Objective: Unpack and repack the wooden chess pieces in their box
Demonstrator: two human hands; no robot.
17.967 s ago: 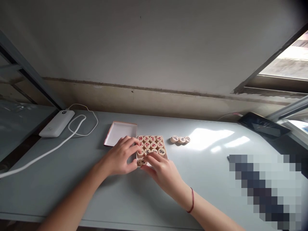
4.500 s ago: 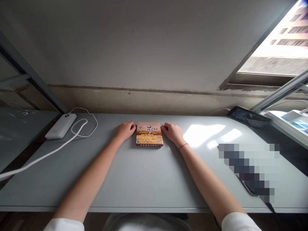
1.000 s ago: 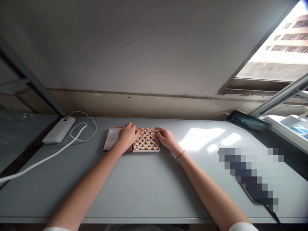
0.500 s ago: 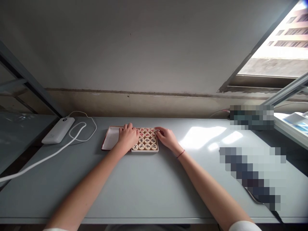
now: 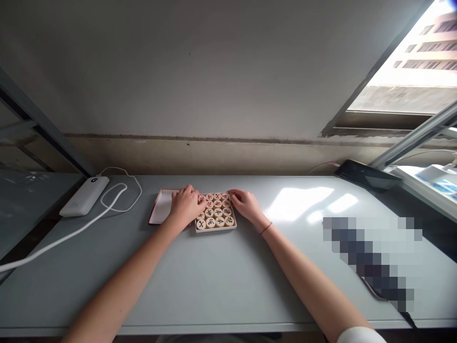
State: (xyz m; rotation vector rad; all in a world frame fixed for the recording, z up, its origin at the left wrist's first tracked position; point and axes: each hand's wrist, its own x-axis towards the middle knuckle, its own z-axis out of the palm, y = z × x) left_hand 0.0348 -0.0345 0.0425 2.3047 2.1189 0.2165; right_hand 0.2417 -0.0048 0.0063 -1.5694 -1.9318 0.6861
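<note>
Round wooden Chinese chess pieces (image 5: 219, 213) fill a shallow white box (image 5: 216, 229) in rows, the far ones marked in red characters and the near ones in black. My left hand (image 5: 186, 205) grips the box's left side, its fingers covering part of the left column. On the opposite side, my right hand (image 5: 246, 204) has its thumb and fingers closed at the far right corner. The box lid (image 5: 161, 209), white inside with a red edge, lies just left of the box, partly hidden by my left hand.
A white power bank (image 5: 84, 196) with a white cable (image 5: 74, 233) lies on the grey desk (image 5: 214, 281) at left. A dark flat device (image 5: 367, 175) leans at the back right. A blurred-out item (image 5: 371, 262) lies at the right. A wall runs behind.
The box has turned slightly and its near edge has come a little towards me, apart from the lid. Both hands stay at its sides. The view has shifted slightly.
</note>
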